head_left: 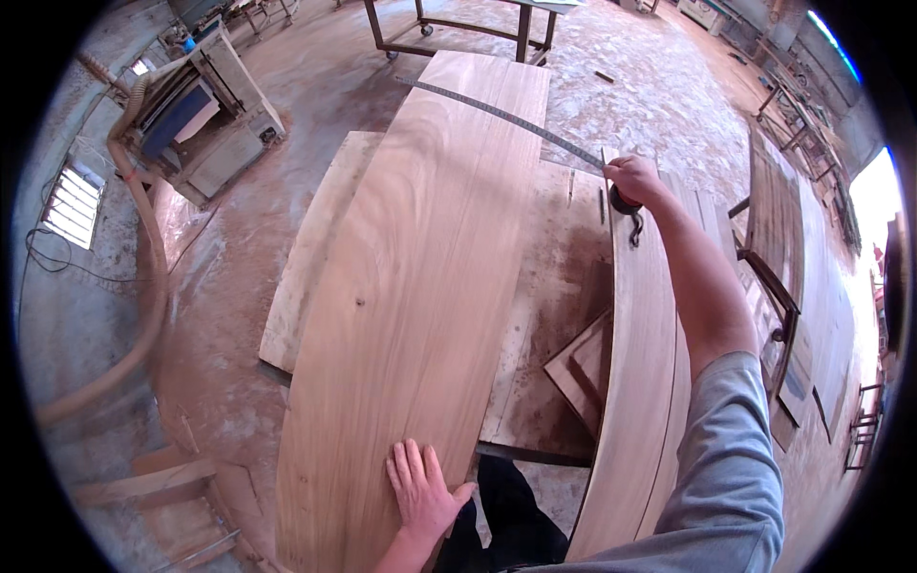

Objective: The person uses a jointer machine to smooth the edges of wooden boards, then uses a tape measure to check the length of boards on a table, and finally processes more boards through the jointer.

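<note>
A long, wide wooden board (411,248) with a small dark knot lies lengthwise in front of me. My left hand (426,490) rests flat on its near end, fingers spread. Farther off to the right, my right hand (631,180) is closed round a tape measure (626,201) with a dark case and a dangling strap. Its extended blade (497,113) runs left across the far part of the board and reaches its left edge. The right hand is above the far end of another long plank (638,353).
Under the boards is a stained worktop (530,382) with small square wood pieces (581,368) on it. A wheeled metal table (468,27) stands beyond. At left are a machine (205,119) and a thick hose (151,239). More planks (812,258) lie at right.
</note>
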Demonstrator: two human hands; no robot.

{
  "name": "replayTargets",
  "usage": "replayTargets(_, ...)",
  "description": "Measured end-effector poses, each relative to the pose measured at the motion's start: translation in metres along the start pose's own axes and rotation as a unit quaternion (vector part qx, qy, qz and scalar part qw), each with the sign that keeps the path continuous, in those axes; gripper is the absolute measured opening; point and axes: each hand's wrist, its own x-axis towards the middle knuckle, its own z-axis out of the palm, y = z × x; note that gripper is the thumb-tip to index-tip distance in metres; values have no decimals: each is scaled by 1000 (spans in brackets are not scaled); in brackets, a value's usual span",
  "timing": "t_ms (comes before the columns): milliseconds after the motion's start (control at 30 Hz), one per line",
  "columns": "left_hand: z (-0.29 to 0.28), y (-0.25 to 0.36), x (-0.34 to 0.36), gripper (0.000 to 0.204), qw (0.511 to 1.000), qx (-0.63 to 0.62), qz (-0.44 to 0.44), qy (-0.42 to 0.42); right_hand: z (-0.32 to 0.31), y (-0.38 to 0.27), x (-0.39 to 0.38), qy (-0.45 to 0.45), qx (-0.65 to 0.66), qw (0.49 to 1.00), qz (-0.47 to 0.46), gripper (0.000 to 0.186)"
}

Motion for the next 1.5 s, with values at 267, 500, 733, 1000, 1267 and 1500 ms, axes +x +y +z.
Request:
replayTargets(267, 11, 1, 3, 92, 998, 61, 1, -8, -28, 17, 53, -63, -35, 997, 17, 33)
replayTargets(500, 11, 5, 9, 90, 996, 86, 17, 30, -41, 17, 75, -36, -158, 986, 29, 30)
replayTargets(733, -4, 18, 15, 78, 997, 74, 7, 29, -34, -26, 66, 14, -338, 938, 74, 26)
replayTargets(1000, -1, 18, 14, 86, 996, 91, 8, 17, -24, -45, 83, -4, -398, 916, 51, 26)
replayTargets(1267, -4, 22, 15, 89, 995, 95, -7, -9, 1, -70, 98, -7, -411, 910, 60, 20)
replayTargets(1500, -6, 23, 16, 89, 996, 84, -16, -12, 16, -102, 103, -47, -395, 914, 84, 23)
